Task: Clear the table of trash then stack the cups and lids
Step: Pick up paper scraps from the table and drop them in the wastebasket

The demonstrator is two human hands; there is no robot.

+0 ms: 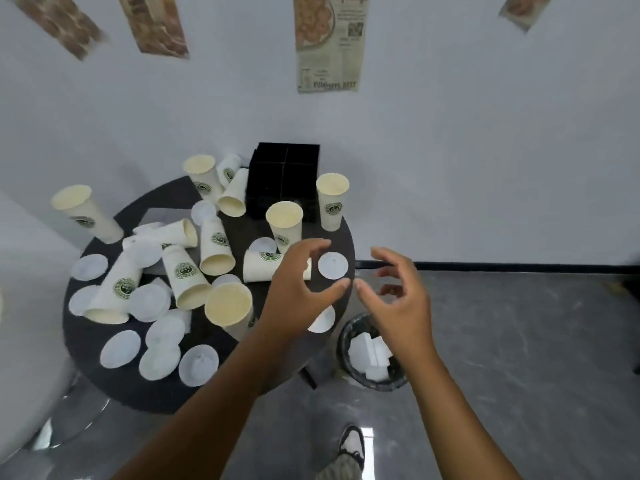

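1. Left hand (298, 296) over the round dark desk (104, 386) edge; grip apart, empty.
2. Right hand (398, 299) above the black-lined round trash bin (346, 344); grip apart, empty.
3. Cream paper cups (285, 225) and flat white round lids (333, 266) scattered left of the bin.

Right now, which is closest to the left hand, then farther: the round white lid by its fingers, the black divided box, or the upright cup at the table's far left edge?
From the left hand:
1. Round white lid, beside the fingers.
2. Black divided box, at the table's back.
3. Upright cream paper cup, far left edge.
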